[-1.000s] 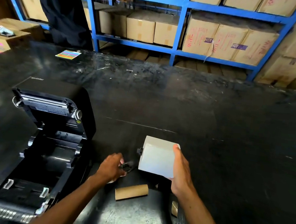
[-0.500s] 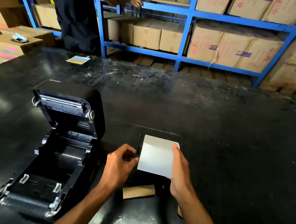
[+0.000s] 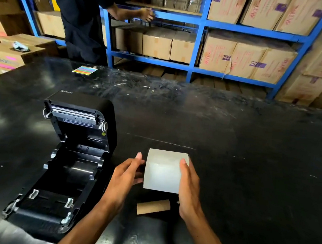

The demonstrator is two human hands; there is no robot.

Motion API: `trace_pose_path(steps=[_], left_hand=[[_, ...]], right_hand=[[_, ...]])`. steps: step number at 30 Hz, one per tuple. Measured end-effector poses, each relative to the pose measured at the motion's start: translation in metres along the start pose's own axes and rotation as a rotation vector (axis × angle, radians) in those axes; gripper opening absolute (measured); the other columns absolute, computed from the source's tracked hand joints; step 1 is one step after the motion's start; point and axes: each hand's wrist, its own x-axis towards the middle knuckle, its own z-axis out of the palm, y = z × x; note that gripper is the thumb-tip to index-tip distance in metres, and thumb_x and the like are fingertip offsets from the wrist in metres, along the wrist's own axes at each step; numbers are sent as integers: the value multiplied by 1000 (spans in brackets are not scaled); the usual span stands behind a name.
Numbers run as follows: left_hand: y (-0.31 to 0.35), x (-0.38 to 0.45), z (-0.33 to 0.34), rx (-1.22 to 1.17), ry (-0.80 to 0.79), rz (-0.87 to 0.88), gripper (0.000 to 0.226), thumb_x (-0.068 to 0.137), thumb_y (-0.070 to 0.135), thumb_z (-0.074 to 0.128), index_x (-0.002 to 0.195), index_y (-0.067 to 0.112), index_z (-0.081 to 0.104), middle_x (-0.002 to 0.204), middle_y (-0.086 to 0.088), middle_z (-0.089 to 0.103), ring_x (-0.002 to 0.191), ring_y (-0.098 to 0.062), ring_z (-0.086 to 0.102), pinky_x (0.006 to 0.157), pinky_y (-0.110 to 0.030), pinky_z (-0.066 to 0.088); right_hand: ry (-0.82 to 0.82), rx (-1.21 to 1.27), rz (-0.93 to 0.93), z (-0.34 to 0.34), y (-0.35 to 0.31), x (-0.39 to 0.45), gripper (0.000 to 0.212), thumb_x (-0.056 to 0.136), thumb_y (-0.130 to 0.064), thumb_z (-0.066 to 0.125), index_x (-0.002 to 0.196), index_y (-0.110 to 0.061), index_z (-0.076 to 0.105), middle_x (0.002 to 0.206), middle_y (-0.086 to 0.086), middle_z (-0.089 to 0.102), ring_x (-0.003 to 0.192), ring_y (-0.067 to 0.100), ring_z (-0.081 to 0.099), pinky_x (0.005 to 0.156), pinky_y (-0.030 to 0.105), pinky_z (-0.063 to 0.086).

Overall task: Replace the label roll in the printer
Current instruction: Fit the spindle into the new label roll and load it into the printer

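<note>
A white label roll [image 3: 163, 171] is held just above the black table, to the right of the printer. My left hand [image 3: 125, 177] presses against the roll's left end and my right hand [image 3: 188, 187] grips its right end. The black label printer [image 3: 67, 164] sits at the left with its lid swung up and back, and its roll bay is empty. A bare brown cardboard core [image 3: 152, 209] lies on the table below the roll, between my wrists.
The black table [image 3: 250, 169] stretches far to the right and back. A colourful striped card [image 3: 84, 69] lies near its far edge. Behind it a person in dark clothes [image 3: 82, 16] reaches into blue shelving [image 3: 198, 46] full of cardboard boxes. More boxes [image 3: 7, 56] are stacked at the left.
My left hand moved from the table, where it held a small black part, up to the roll's left end. The black part is no longer visible. My view shifted left and down.
</note>
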Motion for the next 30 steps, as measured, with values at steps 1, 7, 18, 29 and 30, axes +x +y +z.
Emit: trace_pose_path(steps=[1,7,18,29,30], left_hand=[[2,-2,0,-1,24,-14,39,90,40,56,86,4,67,87,-10,74,82,-21,71,66,-23,55],[14,-13,-22,55,99,-158,32,84,41,64,75,10,64,78,-8,66,74,-24,63,71,-41,54],[51,-18,-147,-72,234,-55,22,88,21,63,93,1,72,75,-6,73,60,-10,70,48,-23,56],[44,18,-248,103,61,-85,20,88,15,64,74,17,79,84,-10,79,82,-26,75,81,-40,60],[39,22,-253,149,51,-91,16,87,21,66,77,19,79,86,-8,79,87,-29,74,86,-44,58]], right_hand=[[-9,-29,-26,4,1,-3,36,93,-36,47,127,-26,54,120,0,66,103,13,65,90,34,54],[-21,-222,-100,36,6,-21,65,82,-52,49,142,-41,26,146,-2,39,124,16,50,101,43,48],[-329,-379,-101,150,-7,-55,56,90,-48,46,138,-54,17,160,-3,-10,147,16,7,109,22,15],[-298,-671,-63,227,31,-70,57,94,-49,33,143,-49,3,159,-1,-15,147,20,-8,117,45,-6],[-292,-698,-49,228,36,-70,57,94,-50,32,143,-49,2,159,0,-17,146,19,-10,117,45,-7]])
